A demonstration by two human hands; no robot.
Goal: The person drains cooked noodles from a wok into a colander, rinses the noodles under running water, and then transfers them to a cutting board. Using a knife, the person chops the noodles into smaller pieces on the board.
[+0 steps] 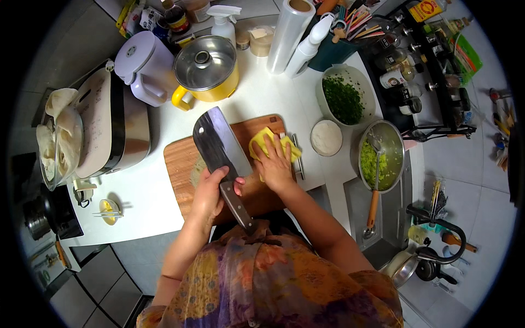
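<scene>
My left hand (211, 190) grips a cleaver (223, 141) where its broad blade meets the dark riveted handle. The blade points away from me, tilted above a wooden cutting board (178, 158). Under my right hand (273, 166), fingers spread, a folded yellow cloth (260, 139) is pressed on the board's right side. A pale greenish patch (197, 170) shows on the board, mostly hidden by the cleaver and my left hand. Beside the board's right edge lies a slim metal bar (298, 158).
To the right stand a bowl of chopped greens (343, 100), a bowl of white powder (326, 138), and a metal bowl of shredded green vegetable (381, 160) with a ladle, by the sink (352, 205). A yellow pot (209, 90), a lilac pitcher (143, 69) and a boxy appliance (98, 123) stand left.
</scene>
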